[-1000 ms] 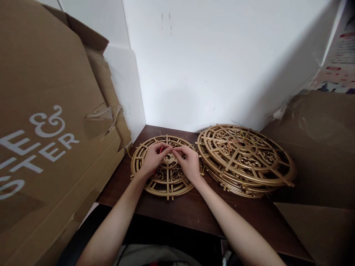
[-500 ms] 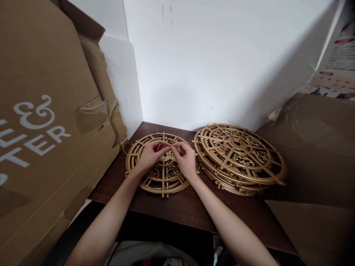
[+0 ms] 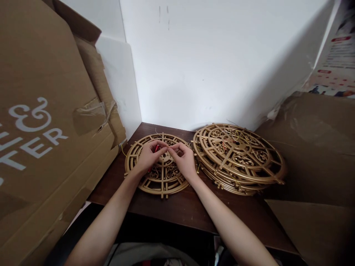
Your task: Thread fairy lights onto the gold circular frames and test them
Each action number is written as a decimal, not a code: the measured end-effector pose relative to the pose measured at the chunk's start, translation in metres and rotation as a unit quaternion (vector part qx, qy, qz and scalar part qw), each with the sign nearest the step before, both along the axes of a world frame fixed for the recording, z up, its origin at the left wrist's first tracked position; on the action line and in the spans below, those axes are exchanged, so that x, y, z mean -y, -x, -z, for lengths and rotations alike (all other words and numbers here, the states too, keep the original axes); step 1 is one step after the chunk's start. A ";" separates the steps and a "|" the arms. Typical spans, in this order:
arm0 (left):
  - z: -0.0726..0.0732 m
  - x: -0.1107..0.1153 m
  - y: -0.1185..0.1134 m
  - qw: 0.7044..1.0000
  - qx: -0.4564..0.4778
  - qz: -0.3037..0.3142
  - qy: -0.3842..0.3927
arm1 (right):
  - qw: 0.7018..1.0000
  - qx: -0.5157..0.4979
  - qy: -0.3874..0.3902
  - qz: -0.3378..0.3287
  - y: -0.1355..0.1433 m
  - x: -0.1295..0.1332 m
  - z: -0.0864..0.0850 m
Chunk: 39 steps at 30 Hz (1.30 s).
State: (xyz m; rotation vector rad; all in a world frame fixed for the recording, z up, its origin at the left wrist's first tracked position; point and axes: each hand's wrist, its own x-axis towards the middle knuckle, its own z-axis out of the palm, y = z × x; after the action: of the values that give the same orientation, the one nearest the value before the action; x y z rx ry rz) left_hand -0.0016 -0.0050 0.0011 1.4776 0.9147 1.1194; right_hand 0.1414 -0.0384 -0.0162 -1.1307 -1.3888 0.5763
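Over the middle of a round gold openwork panel [image 3: 163, 192], my left hand [image 3: 151, 157] and my right hand [image 3: 184, 159] meet fingertip to fingertip. Each hand is closed in a pinch; whatever lies between the fingertips is too small to make out. A slim red object [image 3: 156, 148] shows beside my left fingers, partly covered by that hand; I cannot tell whether it is held or lies on the panel. The panel rests flat on the dark wooden table, with scrollwork and spokes inside its rings.
Right of my hands stands a leaning stack of similar gold panels [image 3: 238, 155] with thin yellow and red wires on top. A large cardboard box [image 3: 55, 74] fills the left side, and more cardboard [image 3: 313, 147] the right. A white wall [image 3: 222, 55] rises behind the table [image 3: 177, 212].
My hands stay pinched together over the same panel, with only a slight shift of the fingers. The whole view has moved a little.
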 end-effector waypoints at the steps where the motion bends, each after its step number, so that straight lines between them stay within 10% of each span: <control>1: 0.000 0.000 0.000 1.000 0.002 -0.002 0.003 | 1.000 0.000 0.004 -0.005 0.000 0.000 0.000; 39: 0.002 -0.006 0.000 0.992 0.121 -0.010 0.024 | 0.983 -0.178 0.041 -0.020 0.006 -0.001 -0.004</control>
State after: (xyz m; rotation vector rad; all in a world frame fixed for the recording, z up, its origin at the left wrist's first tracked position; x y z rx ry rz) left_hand -0.0020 0.0006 -0.0006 1.2636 0.7828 1.2522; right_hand 0.1359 -0.0370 -0.0123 -1.0074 -1.0887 0.8277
